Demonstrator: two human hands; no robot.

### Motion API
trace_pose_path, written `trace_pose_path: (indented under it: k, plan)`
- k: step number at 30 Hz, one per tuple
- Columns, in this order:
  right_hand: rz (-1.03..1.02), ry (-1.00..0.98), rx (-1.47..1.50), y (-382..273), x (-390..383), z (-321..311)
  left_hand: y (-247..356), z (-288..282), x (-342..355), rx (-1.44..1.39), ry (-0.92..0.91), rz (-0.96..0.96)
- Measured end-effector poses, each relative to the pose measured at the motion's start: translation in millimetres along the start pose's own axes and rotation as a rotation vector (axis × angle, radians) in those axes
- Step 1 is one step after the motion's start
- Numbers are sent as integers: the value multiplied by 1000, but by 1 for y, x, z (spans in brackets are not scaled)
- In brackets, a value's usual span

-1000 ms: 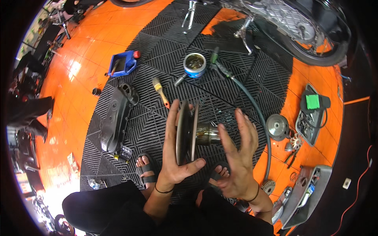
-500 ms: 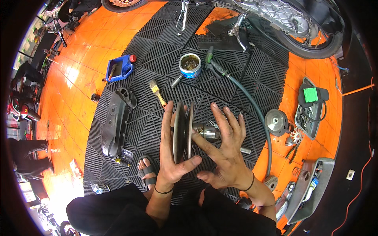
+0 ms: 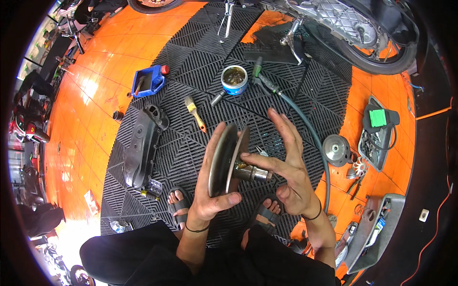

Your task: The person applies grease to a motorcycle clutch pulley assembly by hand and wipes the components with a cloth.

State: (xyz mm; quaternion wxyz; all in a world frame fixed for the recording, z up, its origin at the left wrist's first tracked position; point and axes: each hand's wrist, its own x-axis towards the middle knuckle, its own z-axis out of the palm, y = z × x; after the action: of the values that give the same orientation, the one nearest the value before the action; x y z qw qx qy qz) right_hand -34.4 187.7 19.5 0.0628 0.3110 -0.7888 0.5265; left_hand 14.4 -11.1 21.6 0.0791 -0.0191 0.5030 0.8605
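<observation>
In front of me my left hand point(image 3: 205, 205) is wrapped round a scooter's driven pulley point(image 3: 223, 164). Its two metal discs stand on edge, and the greasy shiny hub point(image 3: 255, 174) points right. My right hand point(image 3: 295, 186) is on the hub side with its fingers apart. The index fingertip touches the pulley near the base of the hub, where dark grease shows. Past the pulley lie a paintbrush point(image 3: 194, 113) with a yellow and orange handle and an opened blue and white tub point(image 3: 234, 81) of brownish grease.
A black engine cover point(image 3: 141, 148) lies to the left, near a blue cut-open container point(image 3: 150, 82). A green air gun point(image 3: 263, 78) with its hose point(image 3: 310, 121) curves down the right. Loose gear parts point(image 3: 336, 148), pliers point(image 3: 354, 188) and grey trays point(image 3: 377, 233) are farther right. A motorcycle wheel point(image 3: 381, 57) is behind.
The pulley has turned so its hub tilts down and toward the right. My right hand has drawn back rightward, its index fingertip on the hub's base. The view has shifted slightly.
</observation>
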Motion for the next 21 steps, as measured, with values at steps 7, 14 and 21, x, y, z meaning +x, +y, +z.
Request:
trace_pose_path:
  k: [7, 14, 21]
  plan:
    - [64, -86, -18, -10, 7, -2, 3, -15, 4, 149, -156, 124]
    - [97, -165, -441, -25, 11, -9, -4, -24, 4, 226, -155, 98]
    - [183, -151, -406, 0, 0, -15, -6, -9, 6, 189, -147, 128]
